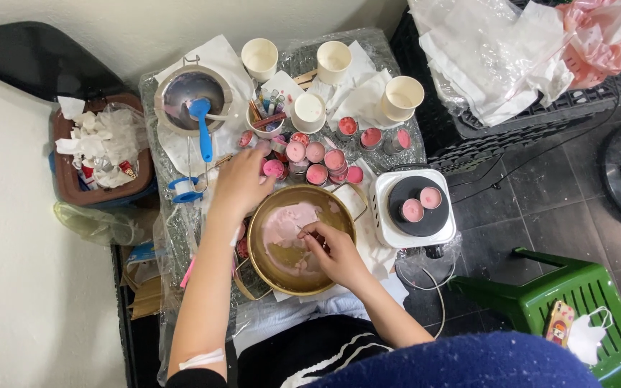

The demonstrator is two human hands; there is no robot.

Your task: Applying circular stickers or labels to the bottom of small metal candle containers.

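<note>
A round brass bowl [267, 269] sits in front of me with pale pink wax spread inside it. My right hand [333, 253] is over the bowl, fingers pinched on a thin stick whose tip touches the wax. My left hand [241, 181] reaches beyond the bowl's far rim to a cluster of small tins of pink wax [315, 162], fingertips on one tin at the cluster's left edge; whether it grips the tin I cannot tell.
A small white hot plate [415, 208] holding two pink tins stands right of the bowl. Behind are several paper cups [261, 57], a metal pot with a blue spatula [199, 115], a tissue-filled bin [102, 147] at left, a green plastic chair [583, 302] at right.
</note>
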